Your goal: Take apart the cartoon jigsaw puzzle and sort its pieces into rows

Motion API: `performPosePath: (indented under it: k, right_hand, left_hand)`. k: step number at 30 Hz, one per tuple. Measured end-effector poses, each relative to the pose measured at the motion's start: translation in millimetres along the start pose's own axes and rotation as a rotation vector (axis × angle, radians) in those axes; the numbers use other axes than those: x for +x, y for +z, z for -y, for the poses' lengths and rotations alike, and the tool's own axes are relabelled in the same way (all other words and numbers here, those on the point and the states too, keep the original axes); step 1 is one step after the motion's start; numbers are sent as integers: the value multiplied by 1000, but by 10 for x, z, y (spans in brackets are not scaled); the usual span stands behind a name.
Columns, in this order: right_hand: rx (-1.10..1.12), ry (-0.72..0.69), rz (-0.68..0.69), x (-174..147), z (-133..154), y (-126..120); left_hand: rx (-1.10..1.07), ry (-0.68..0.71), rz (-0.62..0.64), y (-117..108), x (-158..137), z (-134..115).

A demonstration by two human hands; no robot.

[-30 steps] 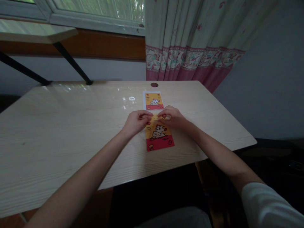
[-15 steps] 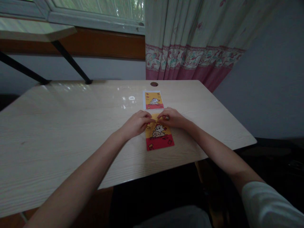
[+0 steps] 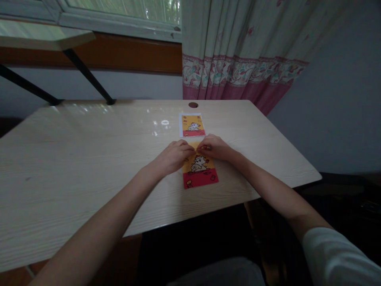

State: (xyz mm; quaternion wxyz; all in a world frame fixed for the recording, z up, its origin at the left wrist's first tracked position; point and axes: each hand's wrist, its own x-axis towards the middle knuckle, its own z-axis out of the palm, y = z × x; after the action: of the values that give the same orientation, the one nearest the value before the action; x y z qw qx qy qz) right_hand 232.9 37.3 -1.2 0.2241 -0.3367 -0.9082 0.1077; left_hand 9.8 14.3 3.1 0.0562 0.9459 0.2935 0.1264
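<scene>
A yellow-and-red picture board (image 3: 200, 179) with a white cartoon animal in a red hat lies flat on the desk. Over its upper part, my left hand (image 3: 175, 155) and my right hand (image 3: 216, 147) meet with fingertips almost touching. Both hands are closed in a pinch. Whatever sits between the fingers is too small and dark to make out. My left fingers cover the board's upper left edge, my right fingers its upper right. Just beyond them rests a smaller printed card (image 3: 193, 125) with the same picture and a white border.
The pale wood desk (image 3: 104, 159) has a round cable hole (image 3: 193, 105) near its back edge. A raised shelf (image 3: 47, 37) on black metal legs stands at the back left. A floral curtain (image 3: 232, 71) hangs behind the desk, close to its back edge.
My left hand's fingers have drawn together into a tighter pinch and shifted slightly. My right hand, the board and the card have stayed nearly still.
</scene>
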Motion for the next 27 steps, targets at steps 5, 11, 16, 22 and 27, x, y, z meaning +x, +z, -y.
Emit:
performPosePath:
  k: [5, 11, 16, 22, 27]
  right_hand:
    - [-81, -38, 59, 46, 31, -5]
    - [-123, -46, 110, 68, 81, -23]
    - [27, 25, 52, -1, -13, -56]
    - [55, 163, -17, -66, -209, -142]
    - [-16, 70, 56, -83, -161, -127]
  left_hand:
    - [133, -14, 40, -24, 29, -76]
    - [179, -32, 82, -40, 35, -135]
    - [29, -11, -6, -36, -43, -8]
    - [33, -95, -87, -124, -126, 182]
    - [28, -105, -72, -136, -110, 84]
